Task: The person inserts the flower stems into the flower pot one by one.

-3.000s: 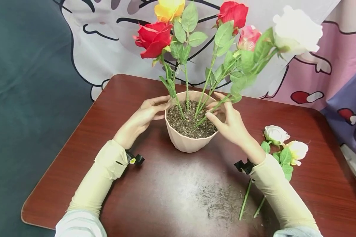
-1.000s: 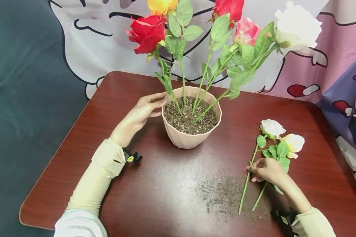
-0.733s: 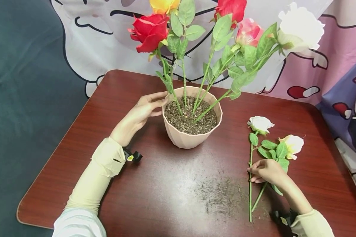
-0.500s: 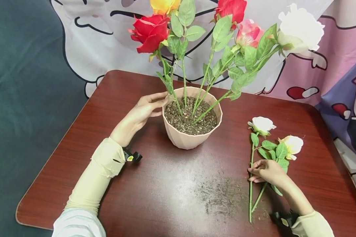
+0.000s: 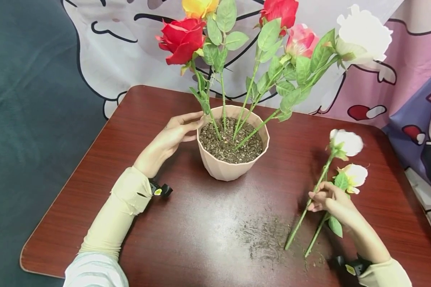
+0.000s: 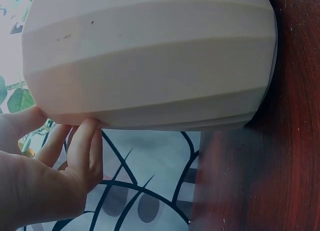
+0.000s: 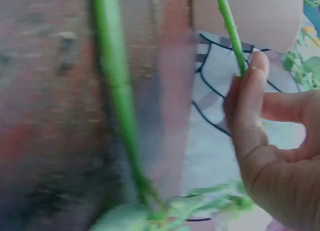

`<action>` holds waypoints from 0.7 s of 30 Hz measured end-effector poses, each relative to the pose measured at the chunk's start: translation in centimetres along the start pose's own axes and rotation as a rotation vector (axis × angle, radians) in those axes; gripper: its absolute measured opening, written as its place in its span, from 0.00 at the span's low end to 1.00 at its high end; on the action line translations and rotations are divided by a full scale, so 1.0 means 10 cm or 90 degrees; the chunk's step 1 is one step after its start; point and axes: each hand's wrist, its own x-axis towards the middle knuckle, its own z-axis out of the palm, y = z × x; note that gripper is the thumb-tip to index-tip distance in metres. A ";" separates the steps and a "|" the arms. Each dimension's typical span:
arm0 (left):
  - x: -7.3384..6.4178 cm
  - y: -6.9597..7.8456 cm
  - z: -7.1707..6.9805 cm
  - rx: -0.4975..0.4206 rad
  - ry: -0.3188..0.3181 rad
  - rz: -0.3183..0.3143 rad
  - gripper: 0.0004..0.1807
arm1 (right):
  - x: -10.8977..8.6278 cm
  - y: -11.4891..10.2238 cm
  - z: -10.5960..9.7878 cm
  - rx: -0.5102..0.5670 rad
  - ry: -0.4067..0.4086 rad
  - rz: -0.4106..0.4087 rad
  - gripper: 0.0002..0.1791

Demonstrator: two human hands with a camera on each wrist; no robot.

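My left hand (image 5: 170, 135) rests its fairly straight fingers against the left rim and outer wall of a pale pink faceted flowerpot (image 5: 224, 169); the left wrist view shows the fingertips (image 6: 90, 123) touching that wall. Dark soil (image 5: 230, 151) fills the pot, and several artificial roses stand in it, among them a red rose (image 5: 183, 42) and a big white rose (image 5: 362, 38). At the right, my right hand (image 5: 334, 203) pinches the stem of a smaller white rose (image 5: 348, 142), held at a slant above the table. Its stem (image 7: 232, 33) shows between thumb and fingers.
A cream rose (image 5: 357, 175) lies on the brown table (image 5: 172, 239) beneath my right hand, its leaves partly covered. Crumbs of soil (image 5: 269, 239) are scattered at the front. A cartoon-printed cloth (image 5: 129, 67) hangs behind the table.
My right hand has gone from the pot to the loose flowers, pinched the white rose's stem and raised it, its bloom swinging right. The left hand stays at the pot.
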 end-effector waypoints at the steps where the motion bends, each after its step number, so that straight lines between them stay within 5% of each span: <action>1: 0.00 0.00 0.00 0.000 0.001 0.000 0.26 | 0.00 -0.03 0.00 0.020 0.001 -0.043 0.04; 21: -0.02 0.01 0.00 0.002 -0.006 -0.006 0.27 | -0.06 -1.14 0.22 0.226 0.083 -0.682 0.09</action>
